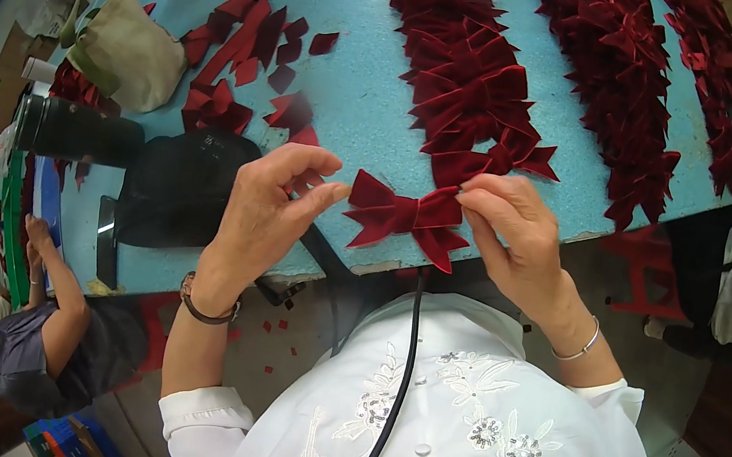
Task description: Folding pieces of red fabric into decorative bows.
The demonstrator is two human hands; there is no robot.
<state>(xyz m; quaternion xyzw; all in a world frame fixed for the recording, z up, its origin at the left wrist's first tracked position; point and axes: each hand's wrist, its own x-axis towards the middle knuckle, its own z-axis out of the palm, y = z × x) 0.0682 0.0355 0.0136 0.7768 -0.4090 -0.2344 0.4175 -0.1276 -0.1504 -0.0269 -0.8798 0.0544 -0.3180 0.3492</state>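
The bow is deep red, the tabletop mottled light blue, the blouse white with a floral pattern.

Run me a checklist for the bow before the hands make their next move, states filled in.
1. Right hand grips bow: ok, pinching its upper right corner.
2. Left hand grips bow: not ok, thumb and fingers apart.
3. Left thumb touches bow: cannot tell; it is right by the left edge.
4. Bow's tails spread apart: ok.
5. Black bag clear of bow: ok, off to the left.
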